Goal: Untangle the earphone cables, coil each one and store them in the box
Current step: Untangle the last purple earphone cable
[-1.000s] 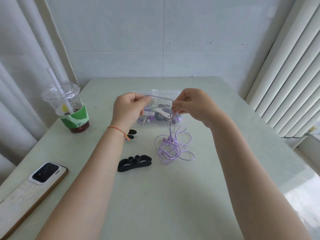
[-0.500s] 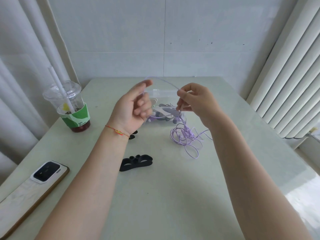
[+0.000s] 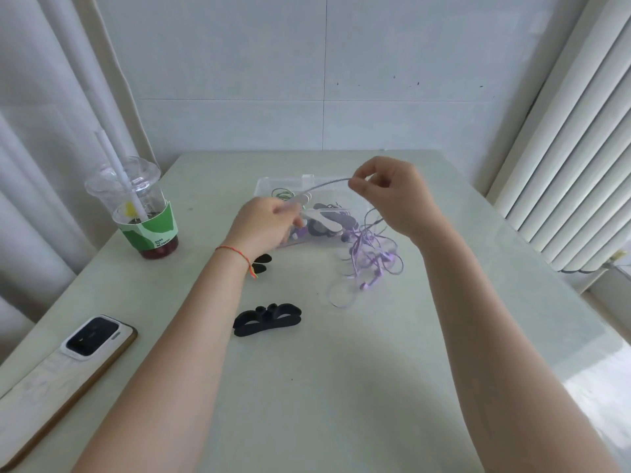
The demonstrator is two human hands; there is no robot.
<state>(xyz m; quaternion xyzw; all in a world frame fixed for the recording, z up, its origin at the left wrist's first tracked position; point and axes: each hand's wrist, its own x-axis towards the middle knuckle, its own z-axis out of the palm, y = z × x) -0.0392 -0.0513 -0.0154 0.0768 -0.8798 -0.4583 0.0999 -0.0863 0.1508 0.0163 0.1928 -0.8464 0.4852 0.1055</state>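
A tangled purple earphone cable lies bunched on the table to the right of a clear plastic box. One strand of it rises in an arc over the box. My right hand pinches the high end of that strand. My left hand holds the low end in front of the box, its fingers blurred. The box holds black, white and purple cable winders and a green cable.
A black winder lies in front of my left arm, and a smaller black piece sits by my wrist. A plastic cup with straw stands at the left. A phone lies at the near left edge.
My left hand has dropped lower toward the box front and my right hand has moved right and up, stretching the strand. The purple bundle has shifted right.
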